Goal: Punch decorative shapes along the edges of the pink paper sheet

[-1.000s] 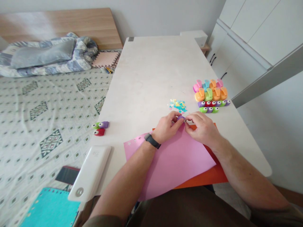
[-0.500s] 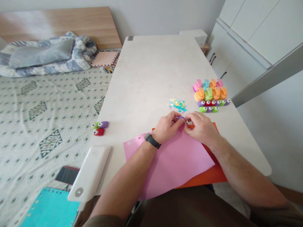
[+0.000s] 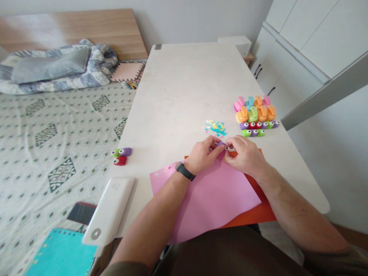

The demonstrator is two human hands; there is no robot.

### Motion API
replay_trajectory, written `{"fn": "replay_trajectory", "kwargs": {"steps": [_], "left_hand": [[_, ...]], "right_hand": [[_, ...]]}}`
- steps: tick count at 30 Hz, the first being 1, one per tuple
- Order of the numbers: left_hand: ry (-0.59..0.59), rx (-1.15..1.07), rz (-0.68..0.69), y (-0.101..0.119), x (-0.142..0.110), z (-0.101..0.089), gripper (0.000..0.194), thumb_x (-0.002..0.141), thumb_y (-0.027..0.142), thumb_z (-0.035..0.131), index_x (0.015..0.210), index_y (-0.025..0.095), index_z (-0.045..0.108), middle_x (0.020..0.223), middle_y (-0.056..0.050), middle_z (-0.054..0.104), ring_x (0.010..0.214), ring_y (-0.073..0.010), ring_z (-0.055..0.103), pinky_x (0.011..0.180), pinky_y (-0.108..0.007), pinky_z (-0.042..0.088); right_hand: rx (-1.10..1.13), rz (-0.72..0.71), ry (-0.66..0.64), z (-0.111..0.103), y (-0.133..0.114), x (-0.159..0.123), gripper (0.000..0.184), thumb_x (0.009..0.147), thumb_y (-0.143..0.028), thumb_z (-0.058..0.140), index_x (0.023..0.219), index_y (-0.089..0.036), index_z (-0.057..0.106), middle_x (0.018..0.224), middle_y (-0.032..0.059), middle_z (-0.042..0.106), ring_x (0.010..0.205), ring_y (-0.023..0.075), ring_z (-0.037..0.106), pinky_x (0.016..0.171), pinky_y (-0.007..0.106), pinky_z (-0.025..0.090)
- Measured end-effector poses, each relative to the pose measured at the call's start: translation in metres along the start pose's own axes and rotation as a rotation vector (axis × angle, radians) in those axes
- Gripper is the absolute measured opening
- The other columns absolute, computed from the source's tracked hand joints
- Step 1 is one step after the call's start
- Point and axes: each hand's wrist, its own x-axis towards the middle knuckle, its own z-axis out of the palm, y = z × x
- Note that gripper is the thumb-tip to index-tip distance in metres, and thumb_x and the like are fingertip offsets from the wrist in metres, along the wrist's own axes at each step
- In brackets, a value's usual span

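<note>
My left hand (image 3: 204, 154) is closed around a small purple paper punch (image 3: 220, 144) at the far edge of a pink sheet of paper (image 3: 215, 199). Close against the punch, my right hand (image 3: 244, 154) has its thumb and fingers pinched together; what sits between them is too small to make out. The sheet has a few flower-shaped holes along its left edge. Beneath it lies orange paper (image 3: 253, 217). Just beyond my hands is a scatter of tiny blue, yellow and pink paper cutouts (image 3: 217, 127).
Rows of colourful punches (image 3: 255, 115) stand on the right of the white table (image 3: 184, 84). Several more punches (image 3: 120, 156) sit at its left edge, near a white box-like device (image 3: 112, 207). A phone (image 3: 82, 212) and turquoise sheet (image 3: 61, 253) lie lower left.
The purple punch has shifted very slightly to the right in my left hand. Both hands otherwise keep almost the same place and grip.
</note>
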Motion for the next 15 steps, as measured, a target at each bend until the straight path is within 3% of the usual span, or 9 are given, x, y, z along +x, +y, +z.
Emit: {"fn": "replay_trajectory", "kwargs": {"steps": [6, 11, 15], "left_hand": [[0.019, 0.005, 0.000, -0.0008, 0.0003, -0.0027, 0.031, 0.100, 0.048, 0.055, 0.114, 0.022, 0.063, 0.095, -0.005, 0.076, 0.080, -0.0173, 0.071, 0.073, -0.028, 0.054], [0.038, 0.008, -0.009, -0.0007, -0.0007, -0.0024, 0.032, 0.099, 0.047, 0.058, 0.117, 0.022, 0.063, 0.093, -0.005, 0.076, 0.082, -0.0181, 0.071, 0.075, -0.029, 0.055], [0.053, 0.006, 0.006, -0.0007, -0.0003, -0.0016, 0.032, 0.098, 0.046, 0.059, 0.119, 0.022, 0.064, 0.097, -0.005, 0.076, 0.088, -0.0189, 0.072, 0.079, -0.030, 0.055]], "right_hand": [[0.032, 0.012, 0.059, -0.0078, -0.0025, 0.0025, 0.023, 0.076, -0.006, 0.060, 0.081, -0.026, 0.049, 0.072, 0.0007, 0.057, 0.070, 0.0206, 0.059, 0.065, 0.034, 0.049], [0.052, 0.070, 0.042, -0.0054, -0.0028, 0.0005, 0.021, 0.080, -0.014, 0.067, 0.095, -0.025, 0.057, 0.089, 0.0044, 0.068, 0.079, 0.0220, 0.064, 0.070, 0.036, 0.053], [0.059, 0.110, 0.047, -0.0019, -0.0033, -0.0009, 0.019, 0.082, -0.016, 0.069, 0.096, -0.025, 0.059, 0.087, 0.0027, 0.069, 0.075, 0.0201, 0.065, 0.069, 0.034, 0.054]]}}
